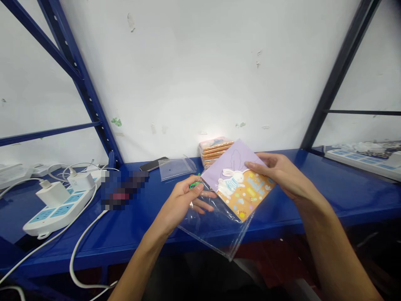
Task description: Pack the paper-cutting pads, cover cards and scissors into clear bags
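A purple and orange card with a white rabbit [242, 179] is tilted in front of me, its lower left part at the mouth of a clear plastic bag [216, 228]. My right hand [275, 169] pinches the card's upper right edge between thumb and fingers. On the other side, my left hand [188, 198] holds the bag's edge between thumb and index finger, with the other fingers spread behind the clear film. Something small and green [194, 184] shows beside my left fingertips. Behind the card stands a stack of wrapped packs [216, 147].
Another clear plastic sleeve [175, 168] and a dark phone [154, 164] lie at the back of the blue table [134, 232]. At left are a white power strip [59, 209], chargers, white cables and a pixelated object [125, 190]. Another power strip [360, 161] is at right.
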Demonstrator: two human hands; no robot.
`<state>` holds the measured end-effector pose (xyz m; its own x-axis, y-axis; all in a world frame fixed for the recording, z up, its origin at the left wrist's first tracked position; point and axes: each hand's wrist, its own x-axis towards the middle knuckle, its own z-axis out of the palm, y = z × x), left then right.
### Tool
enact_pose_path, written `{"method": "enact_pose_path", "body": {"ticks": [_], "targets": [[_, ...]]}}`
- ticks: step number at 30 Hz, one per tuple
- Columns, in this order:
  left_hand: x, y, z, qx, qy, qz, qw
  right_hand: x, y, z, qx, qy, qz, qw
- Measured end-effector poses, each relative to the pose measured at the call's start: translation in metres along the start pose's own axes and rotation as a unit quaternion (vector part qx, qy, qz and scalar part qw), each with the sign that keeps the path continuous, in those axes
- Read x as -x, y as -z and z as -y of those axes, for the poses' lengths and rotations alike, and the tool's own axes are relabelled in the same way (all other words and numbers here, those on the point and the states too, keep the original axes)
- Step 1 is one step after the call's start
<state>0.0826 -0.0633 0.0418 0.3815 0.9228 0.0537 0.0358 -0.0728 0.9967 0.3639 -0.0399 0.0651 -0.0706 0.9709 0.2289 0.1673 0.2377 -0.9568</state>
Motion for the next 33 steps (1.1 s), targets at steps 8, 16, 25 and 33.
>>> {"method": "enact_pose_path", "body": {"ticks": [8,16,25,33], "targets": [[-0.002,-0.007,0.004,0.027,-0.006,-0.014,1.0,0.001,0.006,0.0,0.022,0.003,-0.022,0.999],[-0.004,-0.009,0.005,0.038,-0.014,-0.011,0.999,0.001,0.007,0.0,0.009,-0.001,-0.034,0.999],[-0.004,-0.012,0.005,0.042,-0.017,-0.015,0.999,0.0,0.009,-0.001,0.013,0.002,-0.056,0.998],[-0.002,-0.013,0.005,0.045,-0.021,-0.023,0.998,-0.002,0.01,-0.001,0.007,-0.011,-0.072,0.997]]}}
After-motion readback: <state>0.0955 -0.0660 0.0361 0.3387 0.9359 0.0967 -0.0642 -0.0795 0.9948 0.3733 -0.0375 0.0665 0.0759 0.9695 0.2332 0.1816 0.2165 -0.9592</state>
